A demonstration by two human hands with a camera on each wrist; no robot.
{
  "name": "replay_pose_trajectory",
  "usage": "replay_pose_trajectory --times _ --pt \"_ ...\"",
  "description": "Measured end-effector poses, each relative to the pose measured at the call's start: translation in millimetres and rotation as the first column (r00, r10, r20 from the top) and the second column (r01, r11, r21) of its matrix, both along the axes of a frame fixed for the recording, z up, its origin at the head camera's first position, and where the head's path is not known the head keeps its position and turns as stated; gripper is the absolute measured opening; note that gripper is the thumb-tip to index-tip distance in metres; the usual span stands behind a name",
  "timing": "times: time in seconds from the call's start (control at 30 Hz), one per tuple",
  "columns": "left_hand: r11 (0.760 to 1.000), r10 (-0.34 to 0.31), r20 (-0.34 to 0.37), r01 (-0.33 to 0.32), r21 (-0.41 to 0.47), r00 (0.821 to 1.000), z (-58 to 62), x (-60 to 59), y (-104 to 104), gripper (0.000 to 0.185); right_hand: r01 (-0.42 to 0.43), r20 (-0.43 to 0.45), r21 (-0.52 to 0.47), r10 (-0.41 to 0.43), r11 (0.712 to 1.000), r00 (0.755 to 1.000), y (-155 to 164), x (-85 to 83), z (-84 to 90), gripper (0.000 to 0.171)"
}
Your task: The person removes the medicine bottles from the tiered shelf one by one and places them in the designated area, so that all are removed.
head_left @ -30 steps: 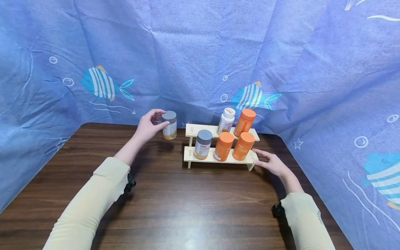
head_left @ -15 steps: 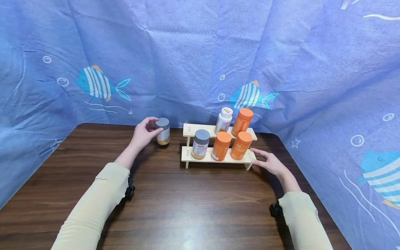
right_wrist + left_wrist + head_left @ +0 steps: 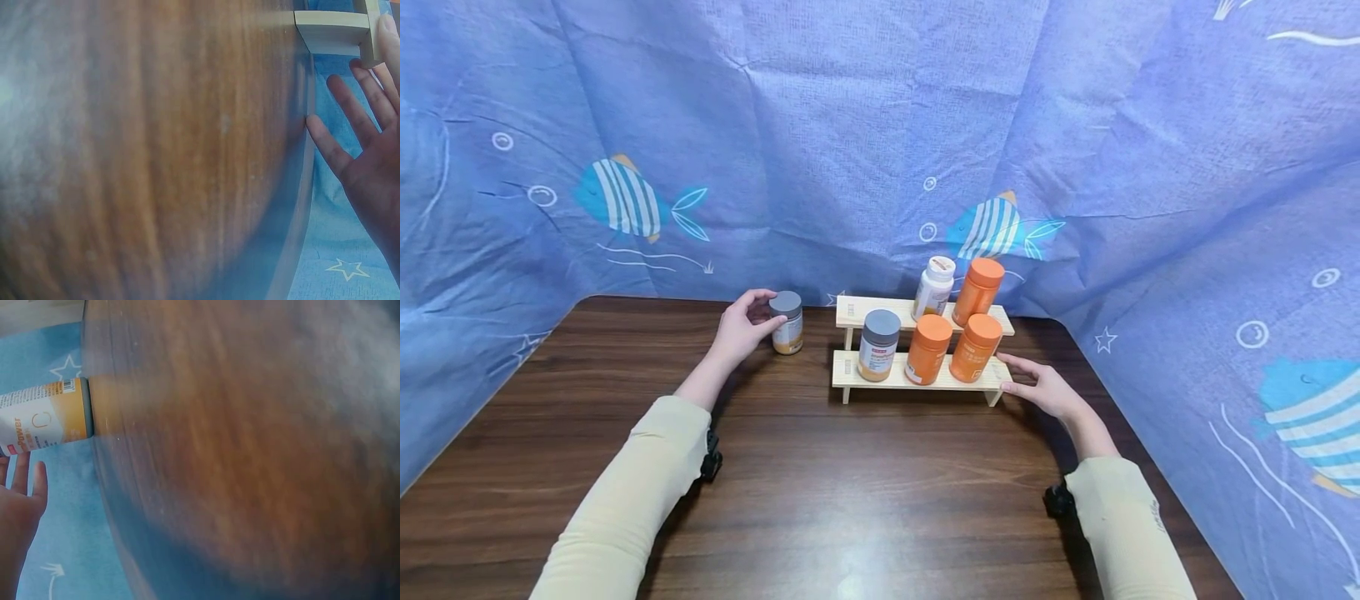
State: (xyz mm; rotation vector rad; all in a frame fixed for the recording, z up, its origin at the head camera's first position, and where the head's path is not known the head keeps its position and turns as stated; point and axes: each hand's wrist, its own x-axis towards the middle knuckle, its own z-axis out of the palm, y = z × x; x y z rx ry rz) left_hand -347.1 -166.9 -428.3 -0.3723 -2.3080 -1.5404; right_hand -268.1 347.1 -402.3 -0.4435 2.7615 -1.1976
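My left hand (image 3: 739, 331) holds a grey-capped supplement bottle (image 3: 787, 331) near its lid, thumb in front and fingers behind. The bottle stands upright on the table, left of a two-step wooden rack (image 3: 850, 371). In the left wrist view the white-and-orange label of the bottle (image 3: 47, 419) shows, its base at the tabletop. At the rack's right end, my right hand (image 3: 1051, 390) holds the lower step between thumb and forefinger. In the right wrist view the other fingers of the right hand (image 3: 378, 156) spread out beside the rack's leg (image 3: 331, 28).
The lower step bears a grey-capped bottle (image 3: 879, 346) and two orange bottles (image 3: 928, 350) (image 3: 976, 348). On the upper step stand a white bottle (image 3: 934, 289) and an orange bottle (image 3: 978, 292). Behind the brown wooden table (image 3: 850, 492) hangs a blue fish-print cloth (image 3: 820, 150).
My left hand has lowered the grey-capped bottle onto the table and shifted it slightly left, away from the rack. The right hand stays at the rack's end. The head view has shifted slightly.
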Motion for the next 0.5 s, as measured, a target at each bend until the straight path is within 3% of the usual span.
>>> replay_pose_trajectory --times 0.5 --pt "1.0 -0.012 0.032 0.013 -0.018 0.999 3.4 3.1 3.5 0.045 -0.005 0.002 -0.021 0.005 1.0 1.0 3.0 -3.2 -5.5 0.06"
